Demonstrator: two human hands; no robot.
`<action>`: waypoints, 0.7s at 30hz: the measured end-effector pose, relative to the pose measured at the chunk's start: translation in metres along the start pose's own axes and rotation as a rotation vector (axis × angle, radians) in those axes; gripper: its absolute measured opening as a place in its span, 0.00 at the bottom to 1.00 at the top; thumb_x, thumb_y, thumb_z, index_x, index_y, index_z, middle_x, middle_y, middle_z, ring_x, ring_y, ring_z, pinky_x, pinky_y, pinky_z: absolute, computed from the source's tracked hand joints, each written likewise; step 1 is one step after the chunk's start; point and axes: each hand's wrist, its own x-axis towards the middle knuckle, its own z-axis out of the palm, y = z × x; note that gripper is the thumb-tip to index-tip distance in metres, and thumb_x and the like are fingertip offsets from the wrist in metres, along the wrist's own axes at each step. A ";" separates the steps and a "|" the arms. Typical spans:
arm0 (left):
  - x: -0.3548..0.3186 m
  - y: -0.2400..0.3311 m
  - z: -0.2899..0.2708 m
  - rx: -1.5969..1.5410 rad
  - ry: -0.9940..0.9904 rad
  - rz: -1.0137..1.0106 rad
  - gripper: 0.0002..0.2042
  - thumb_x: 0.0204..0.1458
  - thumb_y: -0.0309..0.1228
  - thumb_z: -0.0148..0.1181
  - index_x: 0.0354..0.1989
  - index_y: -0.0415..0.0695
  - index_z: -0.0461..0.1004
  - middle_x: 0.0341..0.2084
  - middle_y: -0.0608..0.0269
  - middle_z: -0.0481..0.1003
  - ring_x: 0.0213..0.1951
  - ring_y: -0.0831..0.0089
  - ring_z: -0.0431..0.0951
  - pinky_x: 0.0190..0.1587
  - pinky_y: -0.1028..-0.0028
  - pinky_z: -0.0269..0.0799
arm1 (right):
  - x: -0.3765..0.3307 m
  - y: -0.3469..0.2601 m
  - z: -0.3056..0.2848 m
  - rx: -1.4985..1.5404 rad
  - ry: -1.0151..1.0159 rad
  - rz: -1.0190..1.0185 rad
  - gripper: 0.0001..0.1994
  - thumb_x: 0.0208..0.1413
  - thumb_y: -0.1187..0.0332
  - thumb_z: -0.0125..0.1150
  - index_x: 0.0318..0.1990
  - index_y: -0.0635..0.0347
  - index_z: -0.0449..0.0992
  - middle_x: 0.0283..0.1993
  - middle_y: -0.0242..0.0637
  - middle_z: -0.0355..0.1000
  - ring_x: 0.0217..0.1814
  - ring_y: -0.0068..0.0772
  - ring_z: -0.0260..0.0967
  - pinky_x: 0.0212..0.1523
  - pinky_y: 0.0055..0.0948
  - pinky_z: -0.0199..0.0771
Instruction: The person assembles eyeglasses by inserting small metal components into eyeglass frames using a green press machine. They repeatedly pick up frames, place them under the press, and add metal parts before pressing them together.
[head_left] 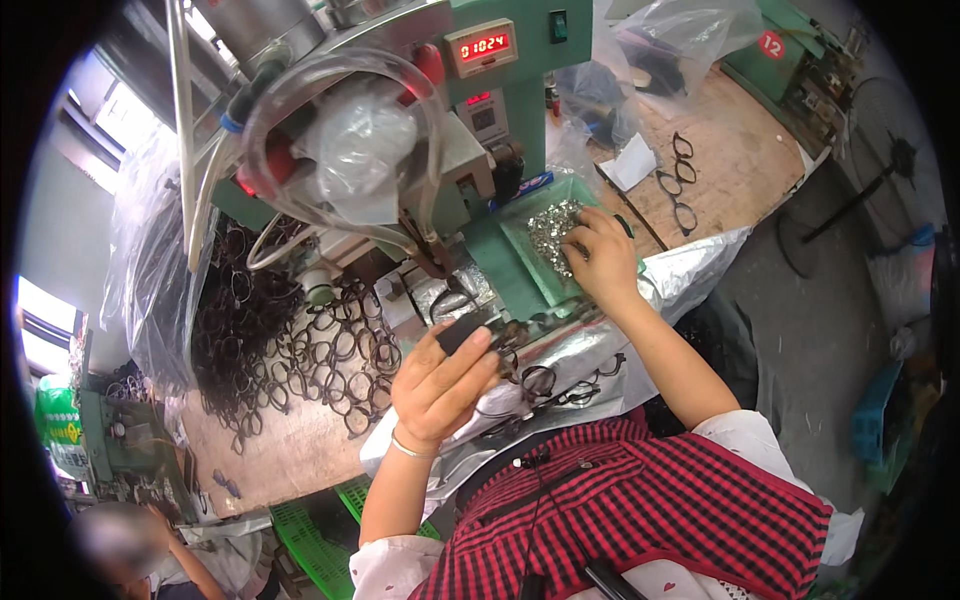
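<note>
My right hand (605,258) reaches into a green tray (515,240), its bent fingers down among small shiny metal parts (552,232). What its fingertips pinch, if anything, is hidden. In front of the machine, my left hand (440,385) has a black flat piece (463,333) at its fingers, whose kind I cannot make out. Blurred dark parts lie just right of those fingers. The green bench machine (545,110) stands beyond both hands, its head above a small metal work place (460,290). Dark spectacle frames (540,380) rest on the silvery sheet near my lap.
A heap of dark spectacle frames (250,330) covers the table's left part, beside a clear plastic bag (150,270). At right, frames (682,180) and white paper (630,162) lie on the wooden top. A fan (850,205) stands farther right. Another person (190,560) sits lower left.
</note>
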 end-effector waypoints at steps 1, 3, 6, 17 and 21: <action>0.001 0.001 0.000 0.003 -0.012 0.000 0.11 0.50 0.29 0.72 0.42 0.42 0.82 0.47 0.58 0.82 0.40 0.62 0.82 0.52 0.55 0.83 | 0.000 -0.001 0.001 0.008 0.006 0.022 0.04 0.48 0.69 0.69 0.33 0.54 0.83 0.55 0.45 0.76 0.65 0.52 0.69 0.58 0.46 0.73; -0.007 -0.002 0.003 0.012 0.009 0.016 0.11 0.50 0.29 0.72 0.41 0.42 0.82 0.47 0.59 0.82 0.40 0.62 0.82 0.51 0.55 0.83 | 0.005 -0.012 0.000 -0.063 0.006 -0.038 0.07 0.49 0.67 0.70 0.35 0.54 0.83 0.57 0.44 0.75 0.66 0.50 0.68 0.55 0.46 0.74; -0.011 -0.006 0.002 0.011 0.026 0.012 0.10 0.48 0.26 0.72 0.40 0.43 0.83 0.48 0.58 0.82 0.42 0.58 0.82 0.51 0.56 0.82 | 0.017 -0.025 0.009 -0.139 -0.051 -0.078 0.10 0.48 0.66 0.71 0.39 0.55 0.83 0.58 0.41 0.75 0.67 0.47 0.68 0.54 0.46 0.75; -0.067 0.042 -0.076 0.074 0.265 -0.838 0.08 0.58 0.22 0.59 0.45 0.34 0.77 0.45 0.53 0.79 0.48 0.65 0.77 0.54 0.68 0.71 | 0.014 -0.013 -0.017 0.176 0.067 0.003 0.05 0.54 0.73 0.63 0.35 0.61 0.84 0.38 0.42 0.81 0.47 0.48 0.78 0.51 0.43 0.75; -0.018 0.060 -0.045 0.038 -0.181 -0.729 0.15 0.58 0.40 0.66 0.38 0.39 0.78 0.31 0.54 0.77 0.34 0.59 0.77 0.39 0.66 0.72 | 0.034 -0.038 -0.022 0.282 0.029 0.022 0.05 0.54 0.71 0.66 0.37 0.59 0.85 0.37 0.40 0.81 0.45 0.48 0.77 0.50 0.41 0.75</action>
